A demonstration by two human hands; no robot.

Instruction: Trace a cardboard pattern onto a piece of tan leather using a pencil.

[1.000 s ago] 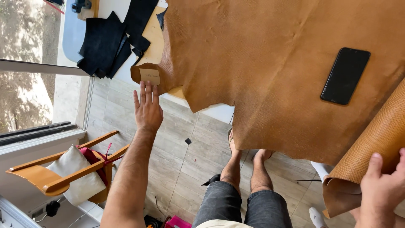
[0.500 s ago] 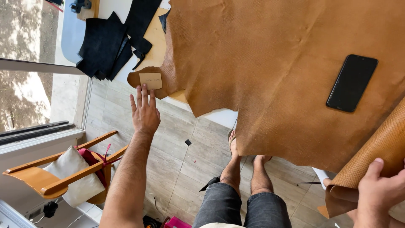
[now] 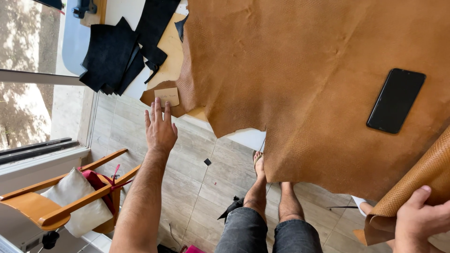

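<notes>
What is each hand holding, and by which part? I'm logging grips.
Right hand grips the tan leather hide at its rolled-up corner. Left hand holds nothing, open near a small tag.

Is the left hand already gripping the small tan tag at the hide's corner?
No: the left hand is open with fingers spread, just below the small tan tag, not closed on it.

My left arm reaches straight out ahead of me, bare to the elbow, wrist level. My left hand (image 3: pixel 160 127) is open and flat, palm down, fingers (image 3: pixel 157 108) spread a little and pointing forward, holding nothing. My right hand (image 3: pixel 418 221) sits low at my right side, its grip closed, thumb on top and fingers curled under.
</notes>
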